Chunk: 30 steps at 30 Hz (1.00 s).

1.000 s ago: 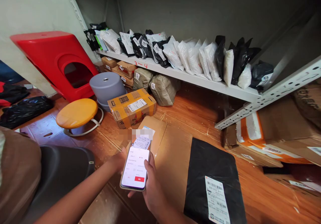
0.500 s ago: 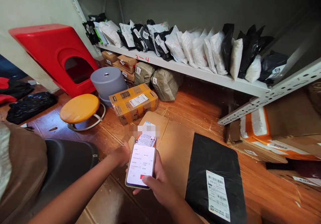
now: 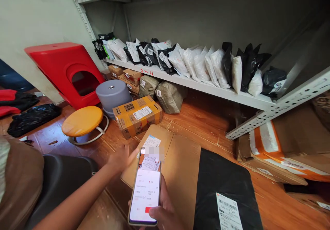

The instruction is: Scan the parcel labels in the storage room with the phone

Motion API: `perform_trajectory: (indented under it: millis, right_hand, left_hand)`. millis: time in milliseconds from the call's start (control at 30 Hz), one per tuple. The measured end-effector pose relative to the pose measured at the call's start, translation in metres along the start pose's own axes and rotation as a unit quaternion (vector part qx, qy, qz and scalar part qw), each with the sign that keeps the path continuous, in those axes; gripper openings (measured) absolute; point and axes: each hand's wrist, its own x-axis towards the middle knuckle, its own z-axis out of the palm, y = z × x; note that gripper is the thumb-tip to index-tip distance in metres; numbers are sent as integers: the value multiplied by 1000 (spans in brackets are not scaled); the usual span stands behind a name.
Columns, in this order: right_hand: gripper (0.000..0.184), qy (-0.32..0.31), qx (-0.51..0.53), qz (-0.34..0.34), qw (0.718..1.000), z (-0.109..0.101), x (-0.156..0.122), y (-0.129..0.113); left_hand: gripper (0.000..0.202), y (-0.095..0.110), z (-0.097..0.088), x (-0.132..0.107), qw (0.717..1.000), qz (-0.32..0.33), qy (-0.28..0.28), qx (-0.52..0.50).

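My right hand (image 3: 165, 212) holds a smartphone (image 3: 146, 192) upright, its lit screen facing me, thumb near a red button at the bottom. My left hand (image 3: 121, 158) is off the phone, fingers stretched out towards a flat cardboard parcel (image 3: 177, 168) on the floor. A white shipping label (image 3: 152, 141) sits on that parcel just above the phone. A black plastic mailer (image 3: 227, 192) with a barcode label (image 3: 229, 212) lies across the parcel's right side.
A yellow-taped carton (image 3: 138, 115), a round orange stool (image 3: 82, 121), a grey round tub (image 3: 112, 94) and a red plastic stool (image 3: 64, 68) stand ahead. A low white shelf (image 3: 206, 87) carries several black and white mailers. More boxes (image 3: 281, 144) lie at right.
My left hand has let go of the phone and opened towards the parcel. The phone has dropped lower in view, held by my right hand alone. The camera has tilted slightly.
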Motion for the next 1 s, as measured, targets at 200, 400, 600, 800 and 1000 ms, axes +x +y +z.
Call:
perform_trajectory:
  millis: [200, 400, 600, 800, 1000]
  right_hand:
    - [102, 19, 34, -23, 999, -13, 2, 8]
    - [96, 69, 9, -42, 997, -34, 4, 14]
    - [103, 113, -8, -20, 993, -41, 26, 6]
    - [77, 199, -51, -101, 974, -22, 117, -8]
    - [58, 200, -20, -119, 972, -3, 187, -23]
  left_hand:
    - [56, -22, -36, 91, 976, -61, 199, -65]
    - [49, -19, -3, 107, 978, -66, 184, -68]
    - [52, 2, 17, 69, 985, 20, 171, 36]
    - [53, 15, 15, 54, 993, 23, 100, 60]
    - [63, 4, 20, 56, 999, 12, 50, -11]
